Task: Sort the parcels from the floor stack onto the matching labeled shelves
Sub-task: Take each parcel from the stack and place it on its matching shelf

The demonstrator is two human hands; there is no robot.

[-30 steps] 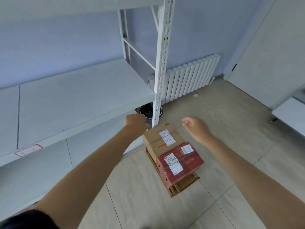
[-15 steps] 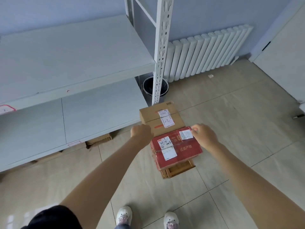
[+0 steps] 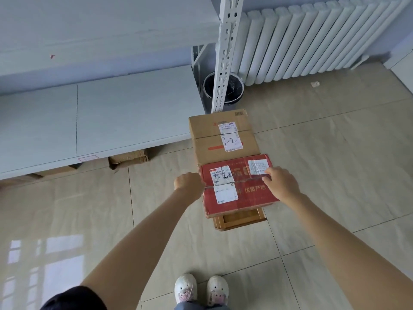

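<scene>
I am looking down at the floor stack in the middle of the frame, where a red parcel (image 3: 239,186) is sitting on top with a brown cardboard parcel (image 3: 223,136) touching its far edge, the brown one's label reading "1-2". Under the red parcel a wooden crate (image 3: 241,219) is showing at the near edge. I am seeing the left hand (image 3: 188,184) pressing against the red parcel's left side, fingers curled, though I cannot tell how firmly it is gripping. The right hand (image 3: 280,183) is resting on the parcel's right side, fingertips lying on the top face beside a white label. The white shelves (image 3: 111,117) are filling the upper left of the frame, and a small red-edged shelf label (image 3: 88,158) is sitting on the lower shelf's front lip. A black bin (image 3: 223,90) is standing behind the shelf post (image 3: 223,63), near a white radiator (image 3: 312,39).
</scene>
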